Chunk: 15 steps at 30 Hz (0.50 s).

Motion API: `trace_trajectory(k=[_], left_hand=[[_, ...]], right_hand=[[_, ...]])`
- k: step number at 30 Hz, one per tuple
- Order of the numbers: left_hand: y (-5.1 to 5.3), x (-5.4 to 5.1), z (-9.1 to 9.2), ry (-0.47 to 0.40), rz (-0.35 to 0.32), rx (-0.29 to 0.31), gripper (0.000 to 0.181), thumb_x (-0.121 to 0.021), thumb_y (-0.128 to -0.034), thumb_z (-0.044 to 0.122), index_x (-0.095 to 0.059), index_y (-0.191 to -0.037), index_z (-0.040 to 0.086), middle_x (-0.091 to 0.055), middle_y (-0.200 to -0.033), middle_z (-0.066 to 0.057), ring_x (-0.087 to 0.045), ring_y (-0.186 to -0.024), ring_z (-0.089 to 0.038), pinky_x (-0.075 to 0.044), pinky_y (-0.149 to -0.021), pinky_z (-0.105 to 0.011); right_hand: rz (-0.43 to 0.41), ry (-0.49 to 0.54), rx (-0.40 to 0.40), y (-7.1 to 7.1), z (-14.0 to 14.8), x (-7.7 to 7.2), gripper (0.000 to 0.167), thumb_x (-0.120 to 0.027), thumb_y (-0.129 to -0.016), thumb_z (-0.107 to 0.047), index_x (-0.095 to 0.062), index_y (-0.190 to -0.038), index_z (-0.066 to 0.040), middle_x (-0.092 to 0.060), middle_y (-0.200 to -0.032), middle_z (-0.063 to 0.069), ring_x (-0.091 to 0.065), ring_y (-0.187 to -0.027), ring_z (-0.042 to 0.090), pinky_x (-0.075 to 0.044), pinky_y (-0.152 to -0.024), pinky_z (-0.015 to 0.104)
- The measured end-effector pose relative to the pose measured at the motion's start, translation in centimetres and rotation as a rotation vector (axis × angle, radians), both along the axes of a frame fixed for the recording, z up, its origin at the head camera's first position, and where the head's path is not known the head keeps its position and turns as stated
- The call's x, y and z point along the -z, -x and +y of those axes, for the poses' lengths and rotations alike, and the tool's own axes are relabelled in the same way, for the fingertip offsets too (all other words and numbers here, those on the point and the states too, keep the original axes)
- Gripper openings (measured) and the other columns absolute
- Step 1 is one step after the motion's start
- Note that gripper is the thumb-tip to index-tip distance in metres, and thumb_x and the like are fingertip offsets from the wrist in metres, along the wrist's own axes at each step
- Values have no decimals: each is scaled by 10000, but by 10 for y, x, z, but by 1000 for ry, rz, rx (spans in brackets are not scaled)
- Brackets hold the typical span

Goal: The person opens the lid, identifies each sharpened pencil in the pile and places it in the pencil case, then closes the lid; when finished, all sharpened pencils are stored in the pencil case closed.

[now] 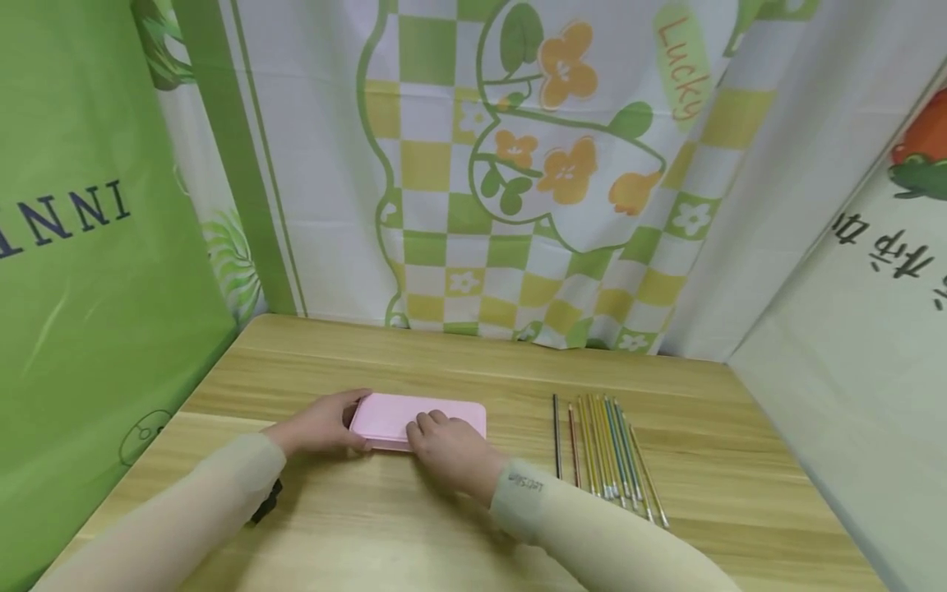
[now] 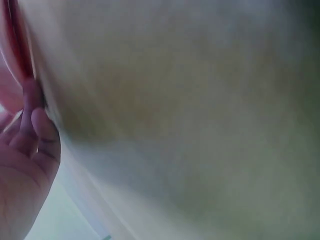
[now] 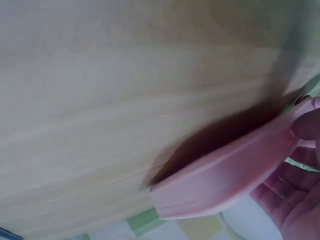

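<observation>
Bracing the left end of the pink pencil case (image 1: pixel 399 411), the left hand (image 1: pixel 318 423) clamps fingers and thumb around it, presumably to keep it from sliding. The right hand (image 1: pixel 455 452) bends its fingers onto the near edge, pinching it, perhaps for control. The case sits mid-table (image 1: pixel 333 526); the row of pencils (image 1: pixel 598 444) lies apart to its right, likely spread for easy picking.

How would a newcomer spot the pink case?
Start at the wooden table before the patterned curtain. Left of the row of pencils, the left hand and right hand hold the pink case; its colour and broad shape set it apart from the slim pencils.
</observation>
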State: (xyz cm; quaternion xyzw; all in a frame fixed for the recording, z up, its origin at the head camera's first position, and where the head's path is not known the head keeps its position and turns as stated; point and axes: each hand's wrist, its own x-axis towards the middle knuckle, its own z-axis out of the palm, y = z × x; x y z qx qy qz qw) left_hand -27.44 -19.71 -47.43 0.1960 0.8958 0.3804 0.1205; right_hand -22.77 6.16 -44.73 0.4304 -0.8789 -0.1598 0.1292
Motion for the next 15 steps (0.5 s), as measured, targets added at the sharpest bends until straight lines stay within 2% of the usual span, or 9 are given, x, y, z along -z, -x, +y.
trace_trajectory(k=[4,7,12,15], left_hand=[[2,-5,-4,13,-16,17,965,-876,-770,258,-393,-1514,-124,-496,-1460,-348,-506,-1332,-467,-423,-1084,-574],[3,-8,-5,27,-13,26,918,-857,-795,270,-419,-1498,-127,-518,-1436,-348,-535,-1297,-457,-441,-1063,-577],[6,-10,-4,-19,-45,12,876,-843,-820,266,-432,-1474,-147,-558,-1391,-331,-567,-1256,-427,-437,-1074,-561],[9,-10,-3,-44,-69,0,875,-844,-826,265,-427,-1475,-149,-566,-1386,-312,-568,-1253,-403,-428,-1085,-553]], right_hand=[[40,-9,-1,1,1,0,137,-587,-1018,-116,-618,-1151,-109,-640,-1075,2,-626,-948,148,-552,-750,246],[61,-22,-14,3,1,-1,201,-564,-1035,-111,-622,-1226,-85,-659,-1136,24,-644,-1004,157,-560,-820,253],[127,-53,-33,7,3,0,334,-543,-1051,-144,-608,-1363,-46,-672,-1253,63,-660,-1106,178,-549,-911,260],[175,-52,-63,9,6,-1,353,-546,-1048,-163,-613,-1373,-44,-680,-1250,67,-672,-1102,179,-555,-902,261]])
